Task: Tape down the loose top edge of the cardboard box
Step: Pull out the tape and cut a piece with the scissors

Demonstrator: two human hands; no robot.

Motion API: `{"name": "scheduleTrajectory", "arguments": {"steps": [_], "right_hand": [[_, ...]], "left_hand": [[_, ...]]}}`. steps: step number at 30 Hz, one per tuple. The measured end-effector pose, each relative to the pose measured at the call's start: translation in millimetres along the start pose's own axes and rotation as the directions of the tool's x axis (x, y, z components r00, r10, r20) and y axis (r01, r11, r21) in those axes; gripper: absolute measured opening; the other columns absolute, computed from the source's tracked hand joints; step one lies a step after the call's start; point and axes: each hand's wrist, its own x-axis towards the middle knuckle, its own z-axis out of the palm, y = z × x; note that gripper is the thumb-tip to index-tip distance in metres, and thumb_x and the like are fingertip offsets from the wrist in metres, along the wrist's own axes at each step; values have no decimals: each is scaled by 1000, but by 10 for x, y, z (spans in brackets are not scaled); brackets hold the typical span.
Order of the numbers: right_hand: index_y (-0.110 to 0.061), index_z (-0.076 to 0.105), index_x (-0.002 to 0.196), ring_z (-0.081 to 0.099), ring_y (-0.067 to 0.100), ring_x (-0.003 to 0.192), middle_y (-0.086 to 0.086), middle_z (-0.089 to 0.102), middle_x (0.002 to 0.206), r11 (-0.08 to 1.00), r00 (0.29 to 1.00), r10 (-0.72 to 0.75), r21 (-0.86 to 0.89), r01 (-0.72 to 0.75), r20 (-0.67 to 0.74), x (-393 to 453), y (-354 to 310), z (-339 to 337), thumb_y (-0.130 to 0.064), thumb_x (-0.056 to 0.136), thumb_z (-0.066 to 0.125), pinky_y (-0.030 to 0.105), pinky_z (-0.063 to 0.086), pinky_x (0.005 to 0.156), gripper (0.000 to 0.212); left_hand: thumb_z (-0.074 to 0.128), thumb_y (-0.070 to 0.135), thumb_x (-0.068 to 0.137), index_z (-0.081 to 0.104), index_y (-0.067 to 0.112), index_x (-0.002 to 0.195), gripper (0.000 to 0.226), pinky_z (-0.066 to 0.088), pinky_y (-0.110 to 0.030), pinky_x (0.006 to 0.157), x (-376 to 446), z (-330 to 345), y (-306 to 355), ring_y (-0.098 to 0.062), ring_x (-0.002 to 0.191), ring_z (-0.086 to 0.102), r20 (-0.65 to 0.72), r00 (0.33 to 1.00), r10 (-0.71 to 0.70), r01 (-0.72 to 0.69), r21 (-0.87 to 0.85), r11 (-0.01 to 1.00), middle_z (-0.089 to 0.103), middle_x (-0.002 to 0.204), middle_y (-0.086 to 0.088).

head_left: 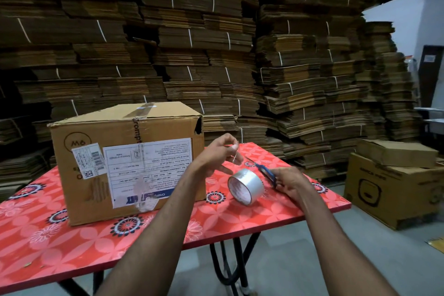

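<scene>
A brown cardboard box (125,158) with white labels stands on the red flowered table (72,243), left of centre. Old clear tape crosses its top seam, and its top right corner gapes a little. A roll of clear tape (245,186) lies on its edge on the table, right of the box. My left hand (222,154) is raised above the roll and pinches a short strip of clear tape between thumb and fingers. My right hand (287,181) rests on the table beside the roll, wrapped around the blue handles of scissors (262,168) whose blades point away to the left.
Tall stacks of flattened, tied cardboard (216,43) fill the wall behind the table. Two closed cartons (394,182) stand on the floor at the right. The table's near edge and black metal legs (230,264) are below my arms, on a grey floor.
</scene>
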Motion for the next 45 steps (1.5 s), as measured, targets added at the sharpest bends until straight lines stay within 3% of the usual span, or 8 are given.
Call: {"name": "scheduleTrajectory", "arguments": {"steps": [4,11,17,23,27,35,40,45], "right_hand": [[-1,73,94,68,11,49,11,73,68,923,977,36,368,-114,212,-147,-68,-123,-4,93,65,16,46,38,8],[1,61,130,72,22,73,17,74,94,908,953,-173,415,58,248,-157,-86,-494,5,80,69,29,63,68,50],[2,66,129,64,22,94,29,68,122,992,929,-122,14,125,350,-292,-232,-731,5,91,63,25,54,77,39],[-19,70,123,62,21,95,18,62,98,900,891,-118,-331,283,438,-395,-275,-864,7,94,61,23,51,80,40],[-29,71,128,61,34,123,24,60,133,864,866,-111,-384,327,488,-400,-295,-992,-1,93,68,44,50,106,45],[-31,59,141,58,9,109,0,56,121,780,855,-76,-504,371,512,-533,-434,-907,-1,95,66,18,54,79,55],[-32,54,146,53,14,129,5,52,144,733,847,-59,-553,396,528,-520,-476,-922,0,95,62,44,50,103,61],[-36,62,133,54,13,129,-2,54,143,748,807,-51,-513,421,588,-466,-574,-960,-11,86,70,37,50,107,54]], "left_hand": [[50,20,104,53,17,101,5,60,-45,62,86,-12,25,-24,89,68,0,1000,-5,5,19,1000,60,103,-14],[47,17,105,51,17,101,6,58,-56,72,151,-90,103,-28,98,63,139,990,-22,20,17,1000,53,112,-14],[48,19,105,53,19,101,6,59,-60,76,221,-221,94,-32,103,64,132,991,-26,20,51,999,52,119,-16],[44,16,106,55,22,99,14,60,-51,68,188,-252,100,-29,100,64,145,989,-26,5,144,990,52,116,-14],[45,17,106,51,17,107,6,60,-47,67,149,-269,87,-24,94,66,146,989,-20,2,124,992,51,117,-13],[44,19,106,48,16,109,6,59,-50,72,148,-248,64,-25,97,66,143,990,-10,-3,90,996,52,117,-10],[44,19,106,49,17,108,6,60,-51,72,131,-260,59,-25,98,66,180,984,2,-16,76,997,52,119,-13],[45,15,105,50,16,111,7,56,-60,79,128,-285,27,-27,110,58,172,985,13,-26,74,997,51,123,-12]]}}
